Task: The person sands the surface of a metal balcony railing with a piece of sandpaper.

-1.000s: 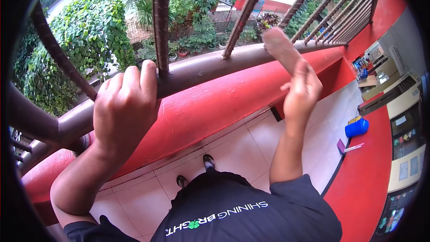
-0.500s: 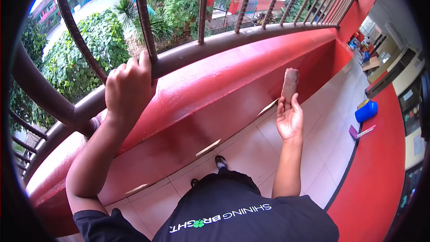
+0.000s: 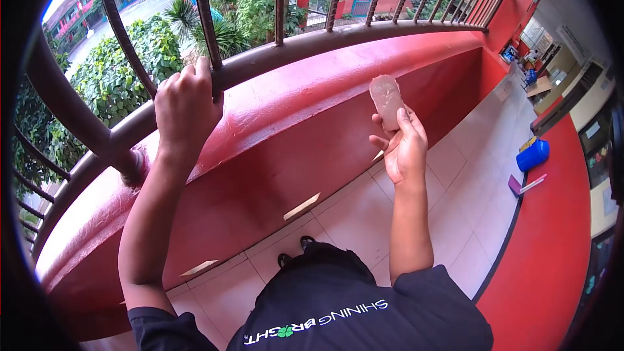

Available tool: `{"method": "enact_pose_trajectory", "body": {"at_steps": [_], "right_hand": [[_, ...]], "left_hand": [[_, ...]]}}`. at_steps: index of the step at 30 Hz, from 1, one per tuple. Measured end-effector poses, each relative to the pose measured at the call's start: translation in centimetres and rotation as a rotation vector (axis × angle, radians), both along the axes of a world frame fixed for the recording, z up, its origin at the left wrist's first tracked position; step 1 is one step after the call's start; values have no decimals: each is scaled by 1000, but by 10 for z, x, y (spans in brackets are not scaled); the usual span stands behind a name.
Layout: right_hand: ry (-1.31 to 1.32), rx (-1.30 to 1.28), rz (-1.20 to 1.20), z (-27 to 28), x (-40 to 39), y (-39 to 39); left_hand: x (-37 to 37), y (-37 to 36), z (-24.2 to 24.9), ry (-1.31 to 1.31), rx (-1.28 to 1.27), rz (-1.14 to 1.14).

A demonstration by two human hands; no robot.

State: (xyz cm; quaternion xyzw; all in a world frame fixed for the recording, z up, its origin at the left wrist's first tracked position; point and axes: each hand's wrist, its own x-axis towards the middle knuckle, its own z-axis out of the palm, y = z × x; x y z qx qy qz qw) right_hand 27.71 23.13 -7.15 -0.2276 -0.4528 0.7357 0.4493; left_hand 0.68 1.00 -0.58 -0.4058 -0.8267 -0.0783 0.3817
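Note:
My left hand [image 3: 185, 110] is wrapped round the thick brown bottom rail [image 3: 260, 69] of a metal railing, its knuckles beside an upright bar. Under that rail runs a glossy red wall ledge [image 3: 273, 114]. Raised over the red wall, my right hand [image 3: 404, 149] grips the lower end of a flat, pinkish-brown oblong bar [image 3: 388, 99]. The bar has a rounded top end and a creased surface; its exact kind does not show. My thumb lies across it, and some fingers stick out to the left.
Ribbed upright bars [image 3: 279, 3] rise from the rail, with leafy bushes [image 3: 130, 58] beyond. A tiled floor [image 3: 364, 221] stretches along the corridor. At the right, a blue container [image 3: 533, 154] and a purple dustpan-like object [image 3: 514, 185] stand near a red wall [image 3: 520, 253].
My right hand has moved left and up, turning the bar so its broad face shows. My left hand stays on the rail. The view has shifted slightly, and my feet now stand closer together.

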Motion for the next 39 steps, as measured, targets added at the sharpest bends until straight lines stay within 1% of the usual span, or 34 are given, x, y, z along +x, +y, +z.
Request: {"method": "enact_pose_trajectory", "body": {"at_steps": [2,4,5,6,8,9,10,11,12,13,14,16,17,18,20,21,22,24,25,26,27,28,29,30,32,34,35,36,38,39], "right_hand": [[-5,17,-2,17,-14,8],[-68,170,49,33,-28,17],[-74,220,26,42,-37,18],[-78,222,29,48,-47,25],[-248,612,-113,58,-70,43],[-285,689,-175,61,-85,55],[-288,687,-172,66,-97,68],[-376,839,-170,72,-109,82],[-465,992,-166,78,-120,93],[-556,1143,-163,81,-127,101],[-560,1147,-161,78,-131,102],[-383,1316,-98,67,-138,89],[-371,1305,-111,66,-137,86],[-374,1305,-106,70,-137,93],[-510,1312,-215,74,-133,110],[-458,1381,-265,68,-134,106],[-492,1270,-154,71,-128,82],[-537,1250,-110,66,-125,79],[-546,1287,-198,68,-131,96],[-553,1323,-285,69,-138,113],[-446,1373,-298,68,-141,116],[-444,1370,-301,68,-139,109],[-467,1351,-246,69,-129,94],[-493,1328,-190,69,-119,81],[-465,1363,-162,71,-98,75],[-466,1081,-54,82,-80,66],[-324,1059,-133,82,-82,64],[-324,1058,-136,85,-85,62],[-257,1318,-94,91,-99,59],[-303,1387,-33,93,-111,55]], "left_hand": [[2,0,0,-31,-6,14],[8,-4,3,-59,66,-84],[14,-11,9,-140,82,-167],[16,-18,10,-12,123,-258],[22,-37,14,-4,161,-216],[20,-46,13,54,189,-163],[18,-54,11,110,217,-111],[18,-57,6,134,251,-18],[17,-57,3,137,316,-8],[18,-53,2,145,272,44],[20,-48,1,154,232,95],[26,-31,0,159,116,152],[27,-24,4,214,85,123],[21,-19,5,209,83,125],[8,-9,6,21,-4,62],[3,-4,8,57,-37,68],[1,2,12,52,-39,71],[2,14,24,-288,6,27],[4,17,29,-279,-31,17],[5,17,31,-282,-36,22],[5,16,32,-325,-107,110],[6,15,31,-363,-173,196],[2,12,20,-187,-114,154],[1,13,20,-186,-116,152],[1,14,20,-212,-102,146],[0,13,19,-181,-117,137],[1,14,19,-192,-132,159],[1,13,20,-199,-148,179],[0,11,21,-214,-135,156],[-1,10,20,-236,-122,133]]}}
